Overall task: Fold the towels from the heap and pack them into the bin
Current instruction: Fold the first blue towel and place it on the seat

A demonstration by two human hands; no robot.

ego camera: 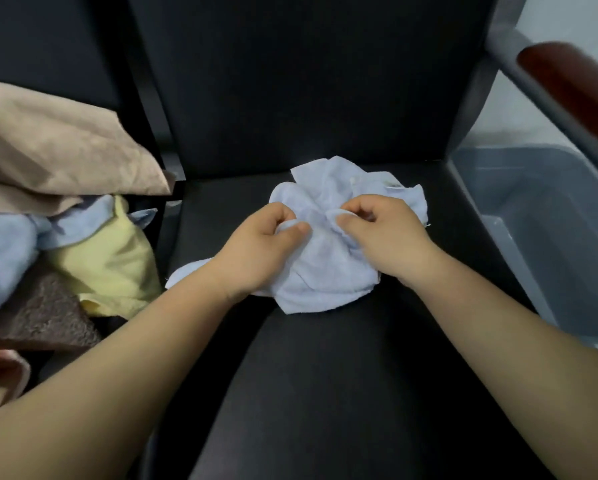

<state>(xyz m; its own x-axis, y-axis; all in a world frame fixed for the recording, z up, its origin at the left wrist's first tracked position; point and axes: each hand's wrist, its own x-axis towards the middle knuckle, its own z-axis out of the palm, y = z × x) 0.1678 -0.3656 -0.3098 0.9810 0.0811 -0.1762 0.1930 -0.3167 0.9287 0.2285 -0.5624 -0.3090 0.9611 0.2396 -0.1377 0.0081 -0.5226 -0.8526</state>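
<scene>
A crumpled light blue towel [328, 268] lies in the middle of a black chair seat [325, 375]. My left hand [259, 247] pinches a fold of it at its left side. My right hand [384, 233] pinches another fold just to the right, thumb and fingers curled on the cloth. On the seat to the left sits the heap of towels [65, 209]: a tan one on top, blue, pale yellow and brown ones below. A grey bin [547, 233] stands on the floor at the right of the chair, and what shows of its inside holds nothing.
The black chair back [308, 81] rises behind the towel. A grey metal armrest with a reddish wooden pad [574, 84] crosses above the bin at the upper right. A black frame [152, 133] separates this seat from the one with the heap.
</scene>
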